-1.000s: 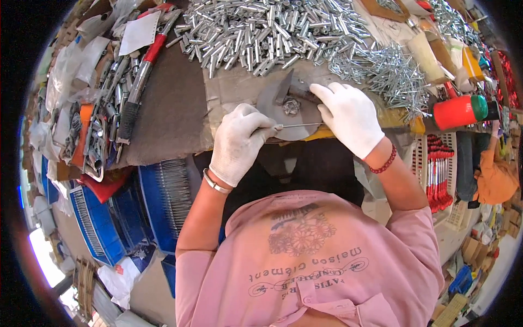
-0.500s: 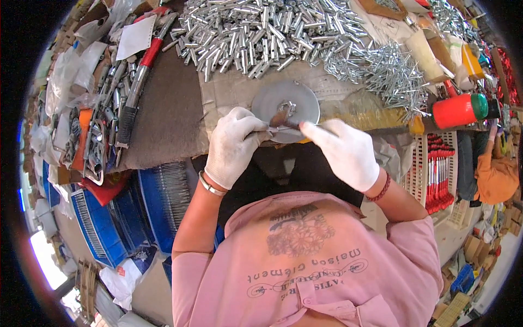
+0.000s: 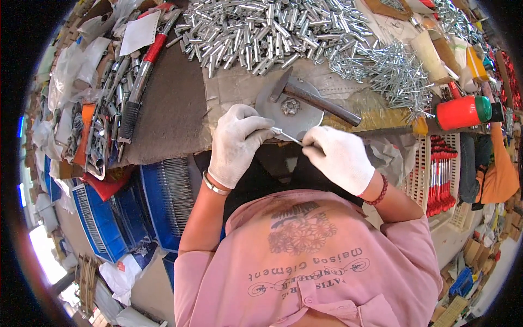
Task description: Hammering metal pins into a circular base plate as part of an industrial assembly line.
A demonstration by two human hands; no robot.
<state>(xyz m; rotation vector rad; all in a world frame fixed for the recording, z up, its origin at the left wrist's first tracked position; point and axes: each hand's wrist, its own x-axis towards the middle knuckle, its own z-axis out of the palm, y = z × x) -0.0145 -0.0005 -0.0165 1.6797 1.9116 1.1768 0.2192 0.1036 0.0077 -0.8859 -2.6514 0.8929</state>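
Both my hands wear white gloves and meet just in front of a round grey metal disc (image 3: 305, 123) at the bench edge. A thin metal rod (image 3: 292, 139) spans the gap between them. My left hand (image 3: 237, 144) is closed, pinching its left end at thumb and fingertips; a short silver piece shows there, its shape partly hidden by the fingers. My right hand (image 3: 340, 161) is closed on the other end. A hammer (image 3: 324, 102) with a dark handle lies across the disc, its head to the left. At the disc's centre is a small rough metal lump (image 3: 290, 107).
Silver metal tubes (image 3: 267, 32) are heaped at the back, with thin pins (image 3: 395, 73) right of them. A red jar (image 3: 457, 113) with a green lid lies at right. Tools (image 3: 136, 92) crowd the left. Blue crates (image 3: 163, 191) stand below; a person in orange (image 3: 500, 171) is far right.
My right hand has let go of the hammer, which now lies on the disc. That hand has moved slightly down and grips the rod's right end. My left hand keeps its pinch.
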